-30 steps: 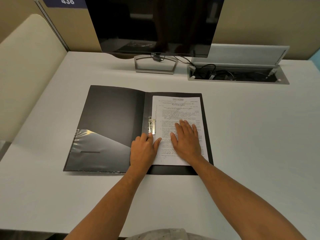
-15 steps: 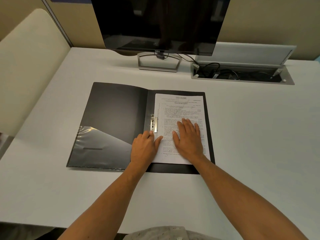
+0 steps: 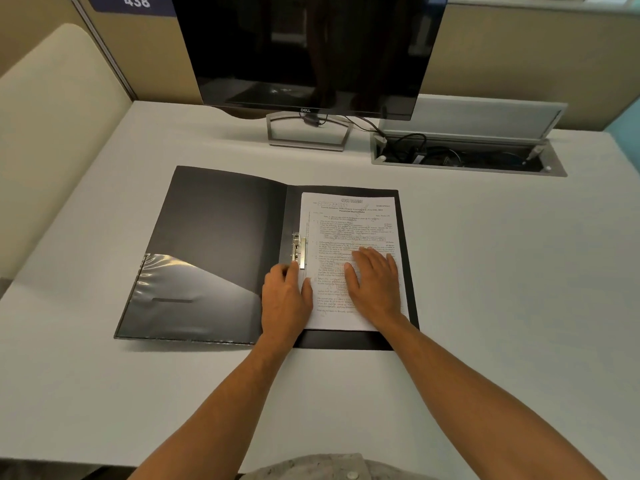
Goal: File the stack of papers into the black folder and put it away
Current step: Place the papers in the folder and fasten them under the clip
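The black folder (image 3: 214, 230) lies open and flat on the white desk (image 3: 502, 289). A stack of printed papers (image 3: 349, 223) rests on its right half, beside the metal spring clip (image 3: 299, 250) at the spine. My left hand (image 3: 285, 301) sits at the spine just below the clip, fingers curled, thumb on the paper's left edge. My right hand (image 3: 375, 282) lies flat on the lower half of the papers, fingers apart, pressing them down.
A dark monitor (image 3: 311, 53) on a metal stand (image 3: 308, 133) is behind the folder. An open cable tray (image 3: 464, 157) with wires is sunk into the desk at the back right. A cream partition (image 3: 52, 140) bounds the left side.
Both hands stay nearly in place on the folder; my left hand's fingers have crept up slightly toward the clip. The camera view has shifted a little.
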`<state>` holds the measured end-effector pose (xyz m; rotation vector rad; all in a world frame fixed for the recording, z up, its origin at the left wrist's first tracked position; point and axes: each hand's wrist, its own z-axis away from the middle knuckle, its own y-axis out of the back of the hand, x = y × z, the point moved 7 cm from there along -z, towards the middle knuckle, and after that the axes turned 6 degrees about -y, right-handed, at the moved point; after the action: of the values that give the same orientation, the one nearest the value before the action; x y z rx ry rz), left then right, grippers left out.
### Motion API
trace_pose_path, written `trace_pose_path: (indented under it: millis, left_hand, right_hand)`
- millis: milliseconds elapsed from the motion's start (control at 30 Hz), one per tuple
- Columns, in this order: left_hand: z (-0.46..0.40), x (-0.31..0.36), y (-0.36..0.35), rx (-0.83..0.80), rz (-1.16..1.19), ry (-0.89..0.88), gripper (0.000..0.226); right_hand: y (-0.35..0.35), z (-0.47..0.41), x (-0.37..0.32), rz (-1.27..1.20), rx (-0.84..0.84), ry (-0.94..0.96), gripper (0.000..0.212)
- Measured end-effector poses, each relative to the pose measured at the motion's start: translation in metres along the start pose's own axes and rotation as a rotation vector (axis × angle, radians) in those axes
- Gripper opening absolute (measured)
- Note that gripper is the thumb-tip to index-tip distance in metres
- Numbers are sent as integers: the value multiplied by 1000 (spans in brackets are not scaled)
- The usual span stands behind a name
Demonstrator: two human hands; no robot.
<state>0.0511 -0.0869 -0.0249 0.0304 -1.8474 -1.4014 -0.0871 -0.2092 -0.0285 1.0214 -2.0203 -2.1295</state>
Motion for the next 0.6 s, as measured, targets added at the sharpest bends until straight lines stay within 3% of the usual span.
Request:
trace_pose_path:
  millis: [200, 600]
  left_hand:
    - [-6, 4, -5, -38, 153, 38, 43]
    - [-9, 61, -40, -253, 204, -107, 40]
  right_hand:
    - [11, 17, 36, 59, -7, -36, 53]
    - [39, 36, 104, 139, -48, -152, 56]
